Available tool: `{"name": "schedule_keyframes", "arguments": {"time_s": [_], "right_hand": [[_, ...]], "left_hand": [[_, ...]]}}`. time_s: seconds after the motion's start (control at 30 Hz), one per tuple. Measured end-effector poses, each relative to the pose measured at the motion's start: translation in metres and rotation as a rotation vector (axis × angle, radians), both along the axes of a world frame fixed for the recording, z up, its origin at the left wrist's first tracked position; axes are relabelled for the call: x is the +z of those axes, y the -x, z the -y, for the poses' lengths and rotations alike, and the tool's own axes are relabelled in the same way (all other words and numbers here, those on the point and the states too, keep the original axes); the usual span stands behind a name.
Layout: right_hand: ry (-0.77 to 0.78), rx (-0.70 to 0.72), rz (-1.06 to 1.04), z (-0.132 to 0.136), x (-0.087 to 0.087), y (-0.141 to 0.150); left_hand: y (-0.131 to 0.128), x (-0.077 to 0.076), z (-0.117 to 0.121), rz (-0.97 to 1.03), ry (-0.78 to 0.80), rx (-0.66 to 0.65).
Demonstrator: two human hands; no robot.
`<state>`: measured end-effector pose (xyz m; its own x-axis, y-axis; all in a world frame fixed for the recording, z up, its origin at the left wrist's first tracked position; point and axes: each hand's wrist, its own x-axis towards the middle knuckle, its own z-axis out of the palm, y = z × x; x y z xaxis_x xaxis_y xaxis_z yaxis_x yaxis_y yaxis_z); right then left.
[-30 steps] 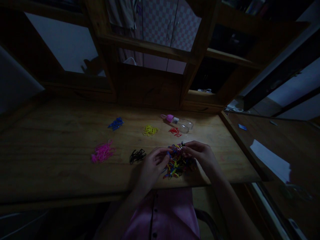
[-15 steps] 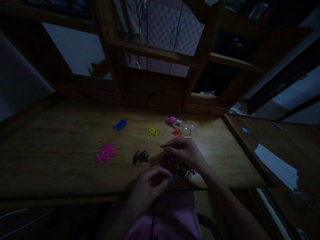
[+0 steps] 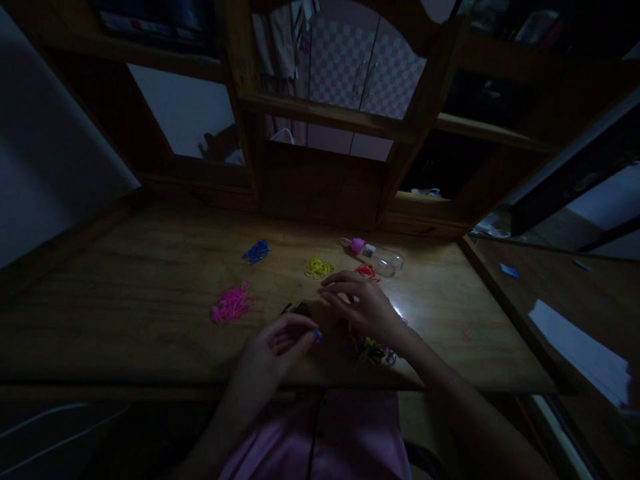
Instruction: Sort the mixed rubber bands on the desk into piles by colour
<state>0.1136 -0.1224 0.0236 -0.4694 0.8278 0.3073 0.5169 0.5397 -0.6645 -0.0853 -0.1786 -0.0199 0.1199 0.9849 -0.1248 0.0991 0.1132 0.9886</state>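
My left hand (image 3: 273, 350) pinches a small blue rubber band (image 3: 317, 335) between thumb and index finger, just in front of the black rubber bands (image 3: 300, 308), which it partly hides. Over the mixed pile of coloured rubber bands (image 3: 373, 350) hovers my right hand (image 3: 363, 303). Its fingers point left, slightly apart, and no band shows at their tips. Sorted heaps lie around: pink rubber bands (image 3: 233, 304) at left, blue ones (image 3: 257, 251) behind them, yellow ones (image 3: 320, 267) in the middle, and red ones (image 3: 367, 271) beyond my right hand.
A clear bottle with a pink cap (image 3: 383, 259) lies on its side behind the red bands. Wooden shelving (image 3: 320, 180) rises along the back of the wooden desk (image 3: 165, 267). On a lower surface at right lie white papers (image 3: 580, 347) and a blue card (image 3: 509, 271).
My left hand has moved left with the blue band, away from the pile. The black band at my right fingertips no longer shows there. The view has shifted slightly left.
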Motion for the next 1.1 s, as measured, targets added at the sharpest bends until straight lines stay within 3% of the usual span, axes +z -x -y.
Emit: {"name": "schedule_keyframes", "arguments": {"time_s": [0.1,0.2,0.3,0.37,0.47,0.57,0.7,0.8,0.9,1.1], "right_hand": [[0.015,-0.174,-0.033,0.008,0.011,-0.038],[0.045,-0.389,-0.037,0.020,0.008,-0.079],[0.102,-0.537,-0.043,0.037,-0.002,-0.111],[0.138,-0.598,-0.056,0.051,-0.007,-0.124],[0.167,-0.667,-0.082,0.067,-0.014,-0.134],[0.169,-0.742,-0.120,0.074,-0.022,-0.138],[0.208,-0.834,-0.226,0.072,-0.041,-0.136],[0.231,-0.850,-0.315,0.070,-0.054,-0.133],[0.229,-0.856,-0.361,0.070,-0.061,-0.132],[0.213,-0.851,-0.367,0.071,-0.058,-0.133]], "left_hand": [[0.033,0.021,-0.042,-0.270,-0.216,0.138],[0.068,0.033,-0.101,-0.535,-0.385,0.145],[0.092,0.027,-0.149,-0.814,-0.455,0.070],[0.097,0.020,-0.164,-0.948,-0.486,0.018],[0.086,0.017,-0.162,-1.030,-0.538,-0.033],[0.048,0.024,-0.144,-0.932,-0.591,-0.091],[-0.024,0.029,-0.116,-0.560,-0.551,-0.476],[-0.064,0.022,-0.104,-0.479,-0.572,-0.686],[-0.081,0.014,-0.099,-0.494,-0.644,-0.758],[-0.088,0.008,-0.099,-0.519,-0.673,-0.809]]}}
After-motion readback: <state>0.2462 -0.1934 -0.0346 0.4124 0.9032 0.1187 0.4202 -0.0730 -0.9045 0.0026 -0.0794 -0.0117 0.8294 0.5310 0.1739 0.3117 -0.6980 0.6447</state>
